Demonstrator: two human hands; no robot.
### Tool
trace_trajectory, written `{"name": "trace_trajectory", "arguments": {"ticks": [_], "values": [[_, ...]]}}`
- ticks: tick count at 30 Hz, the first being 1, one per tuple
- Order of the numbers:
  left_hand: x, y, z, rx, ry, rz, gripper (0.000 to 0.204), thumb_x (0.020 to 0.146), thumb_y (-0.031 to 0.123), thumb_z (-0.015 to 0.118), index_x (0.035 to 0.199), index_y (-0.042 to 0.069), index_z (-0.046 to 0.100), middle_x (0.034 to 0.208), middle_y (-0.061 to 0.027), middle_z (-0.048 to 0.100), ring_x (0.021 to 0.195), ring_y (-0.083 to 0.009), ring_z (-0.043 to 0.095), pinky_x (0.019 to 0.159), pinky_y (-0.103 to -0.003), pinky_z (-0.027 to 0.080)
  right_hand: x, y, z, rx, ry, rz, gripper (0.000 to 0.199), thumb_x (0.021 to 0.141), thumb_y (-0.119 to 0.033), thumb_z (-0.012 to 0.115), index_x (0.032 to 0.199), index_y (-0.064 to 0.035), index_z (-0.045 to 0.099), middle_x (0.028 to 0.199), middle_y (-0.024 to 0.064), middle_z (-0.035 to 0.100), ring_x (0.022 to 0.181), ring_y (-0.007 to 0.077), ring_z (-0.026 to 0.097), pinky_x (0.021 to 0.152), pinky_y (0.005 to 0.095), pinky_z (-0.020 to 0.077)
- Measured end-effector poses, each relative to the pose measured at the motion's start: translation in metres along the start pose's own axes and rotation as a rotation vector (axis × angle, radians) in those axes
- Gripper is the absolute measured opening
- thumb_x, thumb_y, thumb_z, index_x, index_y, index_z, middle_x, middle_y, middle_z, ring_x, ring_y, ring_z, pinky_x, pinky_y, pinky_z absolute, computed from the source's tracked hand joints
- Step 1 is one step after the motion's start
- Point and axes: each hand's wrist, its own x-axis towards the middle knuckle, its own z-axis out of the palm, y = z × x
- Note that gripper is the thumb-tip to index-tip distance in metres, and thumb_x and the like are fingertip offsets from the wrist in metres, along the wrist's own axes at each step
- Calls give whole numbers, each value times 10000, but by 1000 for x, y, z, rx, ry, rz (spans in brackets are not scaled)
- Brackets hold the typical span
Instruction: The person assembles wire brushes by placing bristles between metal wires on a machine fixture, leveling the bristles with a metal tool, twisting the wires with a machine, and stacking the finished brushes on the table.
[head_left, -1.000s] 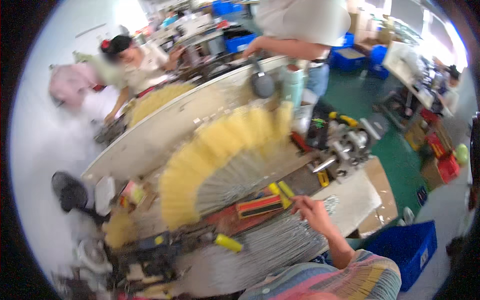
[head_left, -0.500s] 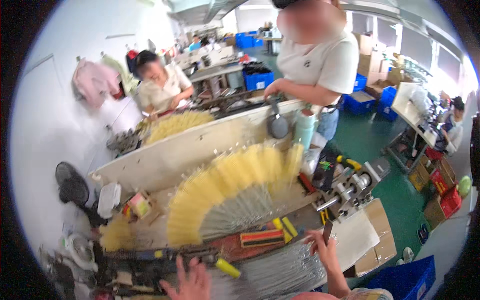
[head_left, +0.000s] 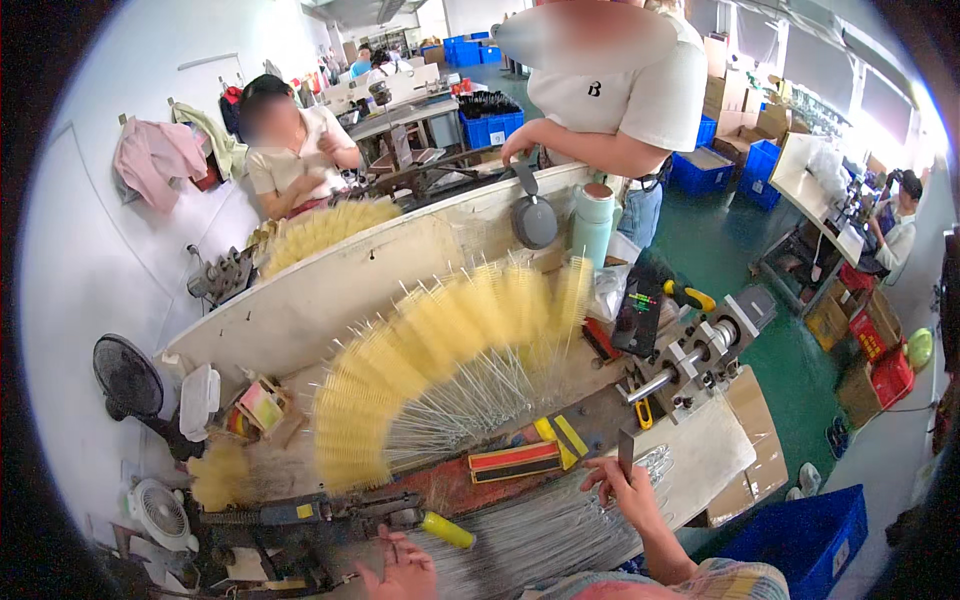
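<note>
**Yellow brush fan and wire bundle at the hands**

Silvery wire rods (head_left: 540, 540) lie in a loose bundle along the near edge of the desk (head_left: 700, 460), directly below the big fan of yellow-tipped bristle brushes (head_left: 440, 350). The right hand (head_left: 622, 490) rests at the right end of that bundle, its fingers curled near a small dark metal piece that stands upright just above the knuckles; whether the fingers actually pinch it cannot be told. The left hand (head_left: 405, 570) sits at the bundle's left end, fingers partly bent and spread, touching the wires beside a yellow-handled tool (head_left: 445, 530); a firm grip is not visible.

Between the fan and the wire bundle lies a flat red-and-yellow bar (head_left: 515, 462). To the right of the fan stands a grey metal machine head (head_left: 700, 355) with a protruding shaft, and a dark handheld device (head_left: 640, 310) leans just above it. Behind the fan runs a pale board partition (head_left: 330, 290), with a mint-green bottle (head_left: 592, 222) at its right end. Another person in a white shirt leans a hand (head_left: 520, 150) on that partition, and a second seated person works beyond it next to another yellow brush pile (head_left: 320, 230). Left of the fan, a black fan (head_left: 128, 378) stands at the desk's edge.
</note>
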Motion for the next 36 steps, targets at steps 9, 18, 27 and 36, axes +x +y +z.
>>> {"name": "trace_trajectory", "arguments": {"ticks": [9,18,27,36], "values": [[3,-11,7,135,-14,-41,487,934,366,380,1208,-34,435,1062,-131,452,892,-227,450,788,-345,395,11,-11,10,-91,-94,-2,314,949,-190,368,1036,39,564,762,92,635,526,74,488,479,212,398],[19,-32,-6,573,-24,-198,333,965,260,344,1095,5,513,833,-69,493,706,-182,428,669,-298,379,-23,-24,83,-44,-489,-7,282,946,-192,399,1044,-4,586,787,23,617,562,49,437,514,208,398],[22,-35,-9,616,43,-171,288,964,246,366,1044,27,534,758,-41,478,674,-150,421,629,-285,375,-18,-27,89,7,-571,26,264,939,-173,416,1068,-24,591,750,3,608,567,42,431,523,204,385],[28,-4,-39,538,-110,-235,337,936,332,362,1100,73,503,903,-72,523,805,-174,459,743,-320,369,-18,-28,93,-118,-594,74,259,931,-203,459,1055,-20,594,776,56,619,713,104,544,704,272,462]]}}
